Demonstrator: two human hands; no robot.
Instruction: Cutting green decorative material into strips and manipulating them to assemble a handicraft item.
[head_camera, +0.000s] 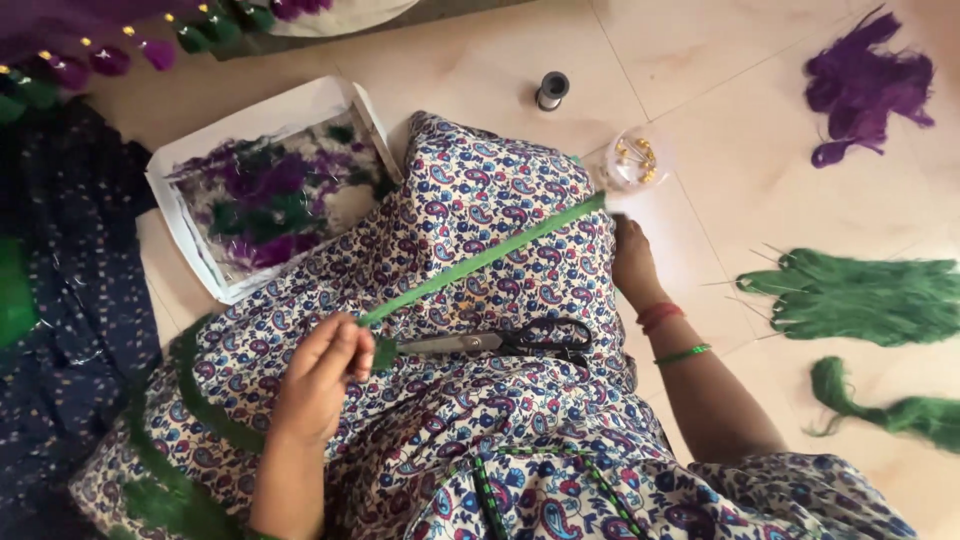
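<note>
Stretching green strip (480, 260): left hand (318, 375) grip pinched on it, right hand (632, 262) grip unclear; scissors (505, 342) on lap, bead dish (637, 158) beside.

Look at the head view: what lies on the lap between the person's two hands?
Between the left hand and right hand, black-handled scissors rest on the paisley cloth, below the taut green strip stretched hand to hand.

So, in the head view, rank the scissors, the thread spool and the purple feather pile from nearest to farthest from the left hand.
1. Scissors: on the lap, just right of the left hand.
2. Thread spool: on the floor, up past the knee.
3. Purple feather pile: far top-right corner.
</note>
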